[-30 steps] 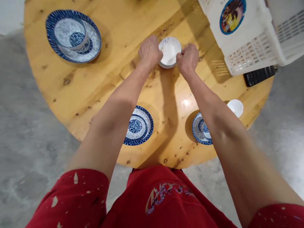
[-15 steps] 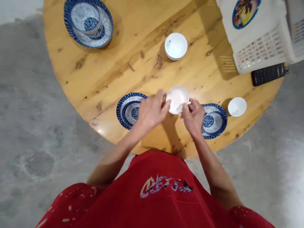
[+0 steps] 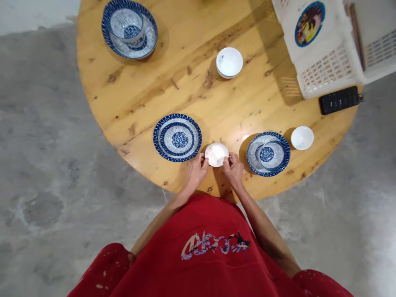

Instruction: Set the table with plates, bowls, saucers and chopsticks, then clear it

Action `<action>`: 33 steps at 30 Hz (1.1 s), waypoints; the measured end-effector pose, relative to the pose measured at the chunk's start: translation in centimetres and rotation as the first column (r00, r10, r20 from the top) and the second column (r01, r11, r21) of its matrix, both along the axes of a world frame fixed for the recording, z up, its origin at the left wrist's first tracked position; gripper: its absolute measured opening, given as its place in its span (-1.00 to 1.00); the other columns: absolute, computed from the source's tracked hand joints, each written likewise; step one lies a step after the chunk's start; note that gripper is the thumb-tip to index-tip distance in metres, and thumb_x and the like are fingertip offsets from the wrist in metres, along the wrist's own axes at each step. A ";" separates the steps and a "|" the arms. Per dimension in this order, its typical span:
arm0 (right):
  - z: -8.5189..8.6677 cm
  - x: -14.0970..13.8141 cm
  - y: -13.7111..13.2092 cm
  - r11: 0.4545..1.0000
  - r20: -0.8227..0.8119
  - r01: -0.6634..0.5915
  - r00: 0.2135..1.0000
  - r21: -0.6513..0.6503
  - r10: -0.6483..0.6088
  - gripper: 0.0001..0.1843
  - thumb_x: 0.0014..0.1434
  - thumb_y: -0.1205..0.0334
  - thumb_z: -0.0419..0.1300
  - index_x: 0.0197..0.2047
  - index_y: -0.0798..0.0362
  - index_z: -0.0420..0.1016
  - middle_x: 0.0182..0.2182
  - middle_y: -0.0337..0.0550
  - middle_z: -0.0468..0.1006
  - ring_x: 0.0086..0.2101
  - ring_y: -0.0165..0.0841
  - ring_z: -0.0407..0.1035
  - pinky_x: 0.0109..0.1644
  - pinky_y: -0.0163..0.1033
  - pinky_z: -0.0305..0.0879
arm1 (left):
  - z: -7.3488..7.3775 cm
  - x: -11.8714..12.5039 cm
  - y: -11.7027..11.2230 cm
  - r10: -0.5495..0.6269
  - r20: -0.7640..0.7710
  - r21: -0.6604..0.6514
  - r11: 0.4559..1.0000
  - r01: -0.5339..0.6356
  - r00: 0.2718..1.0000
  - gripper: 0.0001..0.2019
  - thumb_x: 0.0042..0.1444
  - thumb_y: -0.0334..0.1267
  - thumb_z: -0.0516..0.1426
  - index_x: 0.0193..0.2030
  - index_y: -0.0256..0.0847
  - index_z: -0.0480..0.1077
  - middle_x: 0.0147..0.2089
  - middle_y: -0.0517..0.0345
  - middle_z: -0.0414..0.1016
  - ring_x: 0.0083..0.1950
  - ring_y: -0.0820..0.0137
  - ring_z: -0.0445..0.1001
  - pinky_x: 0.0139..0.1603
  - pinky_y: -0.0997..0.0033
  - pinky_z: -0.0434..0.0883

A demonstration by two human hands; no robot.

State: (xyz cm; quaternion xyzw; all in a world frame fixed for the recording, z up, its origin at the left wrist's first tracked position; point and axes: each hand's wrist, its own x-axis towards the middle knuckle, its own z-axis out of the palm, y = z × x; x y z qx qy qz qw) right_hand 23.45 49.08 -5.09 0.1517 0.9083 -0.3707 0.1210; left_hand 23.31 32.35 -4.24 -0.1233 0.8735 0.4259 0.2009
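A small white bowl [image 3: 217,154] is held near the table's front edge, between both hands. My left hand [image 3: 198,168] is closed on its left rim, thumb over the edge. On the opposite rim, my right hand [image 3: 233,168] pinches it the same way. Whether the bowl touches the table I cannot tell. To the left of my left hand lies a stack of blue-and-white plates [image 3: 177,155]. Right of my right hand is a blue-rimmed plate [image 3: 251,158] with a glass-like bowl [image 3: 276,154] on it. Farther right stands another small white bowl [image 3: 302,138].
Stacked white bowls [image 3: 229,62] stand mid-table [image 3: 148,95]. At the far left, a large blue-rimmed plate [image 3: 150,43] bears a clear-sided bowl [image 3: 123,21]. A white plastic basket [image 3: 328,66] occupies the far right, with a black phone-like device [image 3: 339,100] beside it.
Both hands have drawn the small white bowl toward my body and slightly left. My left hand has moved off the stacked plates, which now show fully. The view has shifted slightly.
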 end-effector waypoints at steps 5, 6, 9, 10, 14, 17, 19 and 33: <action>-0.3 0.2 0.1 0.999 -0.006 -0.038 0.999 -0.028 0.038 -0.58 0.27 0.00 -0.02 -0.01 0.09 0.44 -0.41 -0.12 0.59 -0.41 -0.23 0.48 -0.30 -0.23 0.34 | 0.2 0.3 0.0 0.023 0.010 -0.025 0.999 -0.023 1.000 -0.76 0.31 -0.18 0.04 -0.06 -0.24 0.45 -0.21 0.02 0.64 -0.25 0.32 0.57 -0.22 0.40 0.37; -0.3 0.2 0.1 0.999 -0.003 -0.046 0.999 -0.024 0.046 -0.58 0.27 0.00 -0.02 -0.01 0.09 0.44 -0.42 -0.13 0.58 -0.42 -0.24 0.47 -0.29 -0.23 0.34 | 0.3 0.4 -0.2 0.022 0.014 -0.025 0.999 -0.021 1.000 -0.75 0.32 -0.17 0.03 -0.05 -0.24 0.46 -0.21 0.02 0.64 -0.25 0.32 0.57 -0.23 0.41 0.37; -0.2 0.3 0.1 0.999 -0.001 -0.046 0.999 -0.027 0.046 -0.56 0.28 -0.04 0.00 0.00 0.09 0.45 -0.38 -0.10 0.61 -0.40 -0.23 0.48 -0.26 -0.21 0.35 | 0.4 0.6 -0.9 -0.006 0.009 -0.019 1.000 0.006 1.000 -0.71 0.32 -0.12 0.03 -0.02 -0.23 0.47 -0.21 0.03 0.64 -0.25 0.32 0.57 -0.23 0.40 0.37; -0.1 0.3 0.2 0.999 -0.002 -0.035 0.999 -0.037 0.035 -0.55 0.29 -0.06 0.00 0.01 0.09 0.45 -0.36 -0.09 0.61 -0.38 -0.23 0.48 -0.25 -0.21 0.35 | 0.4 0.6 -1.2 -0.021 0.004 -0.019 1.000 0.021 1.000 -0.70 0.33 -0.11 0.03 -0.01 -0.23 0.47 -0.22 0.03 0.64 -0.25 0.32 0.57 -0.23 0.40 0.37; 0.2 0.7 0.6 0.997 -0.003 0.019 1.000 -0.079 -0.019 -0.49 0.29 -0.13 0.01 0.02 0.11 0.46 -0.39 -0.11 0.59 -0.41 -0.25 0.45 -0.27 -0.21 0.35 | 1.2 1.0 -2.5 -0.087 0.022 -0.026 0.996 0.088 0.996 -0.69 0.34 -0.11 0.00 -0.06 -0.23 0.49 -0.24 0.05 0.63 -0.28 0.33 0.57 -0.23 0.41 0.35; 0.7 0.9 1.0 0.995 0.007 0.052 0.999 -0.086 -0.052 -0.46 0.29 -0.16 0.01 0.02 0.11 0.47 -0.45 -0.15 0.54 -0.46 -0.28 0.41 -0.30 -0.22 0.34 | 3.1 1.5 -3.3 -0.125 0.054 -0.047 0.991 0.127 0.991 -0.72 0.33 -0.14 0.00 -0.11 -0.21 0.50 -0.27 0.09 0.63 -0.29 0.37 0.56 -0.25 0.44 0.35; 1.1 0.6 1.3 0.994 -0.019 0.085 0.996 -0.069 -0.087 -0.46 0.30 -0.17 0.01 0.04 0.11 0.46 -0.46 -0.17 0.52 -0.47 -0.29 0.40 -0.31 -0.22 0.33 | 5.0 1.3 -3.7 -0.153 0.027 -0.012 0.988 0.154 0.988 -0.72 0.33 -0.14 0.00 -0.13 -0.19 0.50 -0.30 0.13 0.62 -0.31 0.40 0.55 -0.26 0.47 0.34; 3.0 -22.9 1.2 0.990 -0.293 0.116 0.946 -0.086 -0.136 -0.62 0.27 -0.01 0.03 -0.09 0.11 0.47 -0.35 -0.11 0.58 -0.48 -0.34 0.45 -0.28 -0.20 0.39 | 5.2 -26.4 -5.4 -0.168 -0.258 -0.105 0.984 0.145 0.951 -0.72 0.24 -0.16 0.01 -0.18 -0.23 0.51 -0.31 0.08 0.62 -0.23 0.34 0.55 -0.14 0.42 0.39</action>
